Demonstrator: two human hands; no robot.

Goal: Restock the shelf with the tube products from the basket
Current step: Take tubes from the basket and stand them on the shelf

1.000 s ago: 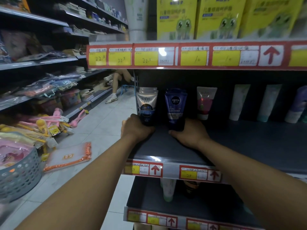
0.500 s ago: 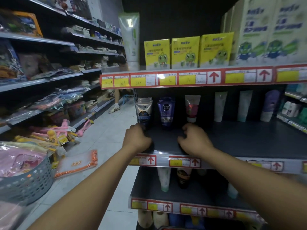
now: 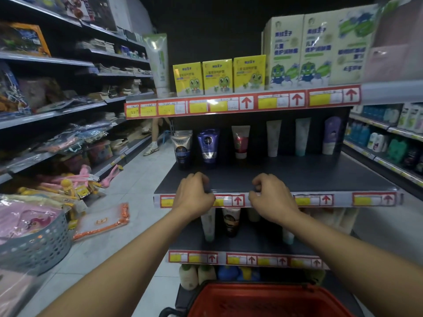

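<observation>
Matt dark shelf (image 3: 297, 175), glossy plastic tubes (image 3: 208, 146), red plastic basket (image 3: 263, 300)

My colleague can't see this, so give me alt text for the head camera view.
Both empty hands, left hand and right hand, hover at the front edge of a dark shelf holding six upright tubes along its back. A red basket sits below.

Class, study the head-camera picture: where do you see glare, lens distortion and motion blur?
Head view: glare whitens one price label on the upper shelf strip; wide-angle distortion bows that strip and leans the side shelves outward; the left hand and right hand are slightly motion-smeared; the red basket at the bottom edge is soft, and the back wall is dark.
</observation>
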